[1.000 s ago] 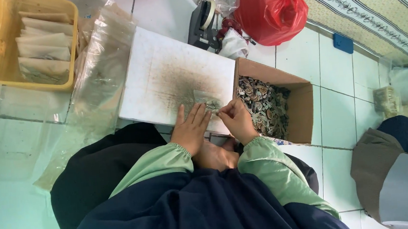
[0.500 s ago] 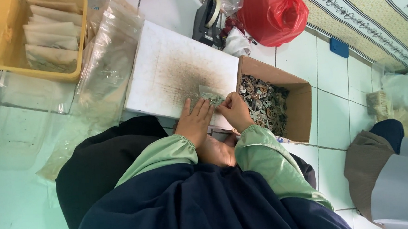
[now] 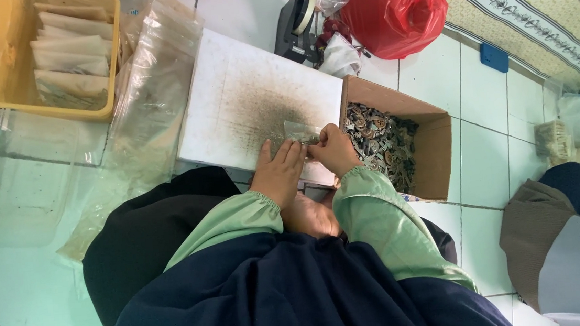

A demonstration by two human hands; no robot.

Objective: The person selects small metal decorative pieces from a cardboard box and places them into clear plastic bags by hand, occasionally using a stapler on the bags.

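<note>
Floor: pale green tiles [image 3: 32, 300] are seen under everything, with a patterned mat [image 3: 534, 19] laid along the far right edge.
White board: a white slab [image 3: 258, 103] is set flat on the floor in front of the person, its middle darkened with grime.
Cardboard box: an open box [image 3: 433, 145] is placed just beside the board's right edge and is filled with small dark metal pieces [image 3: 374, 142].
Red bag: a tied red plastic bag [image 3: 395, 6] is seen beyond the box.
Yellow tray: a yellow tray [image 3: 4, 75] holding flat packets is set well apart at far left, with clear plastic bags [image 3: 150, 91] between it and the board.
Tape dispenser: a dark dispenser [image 3: 296, 24] is stood at the board's far edge.
Left hand: the left hand [image 3: 278, 174] is laid palm down on the board, fingers together and flat.
Right hand: the right hand [image 3: 334, 151] is curled, fingers pinched on the small clear bag.
Small clear bag: the small clear bag [image 3: 299, 131] is held on the board near its right edge, touched by both hands.
</note>
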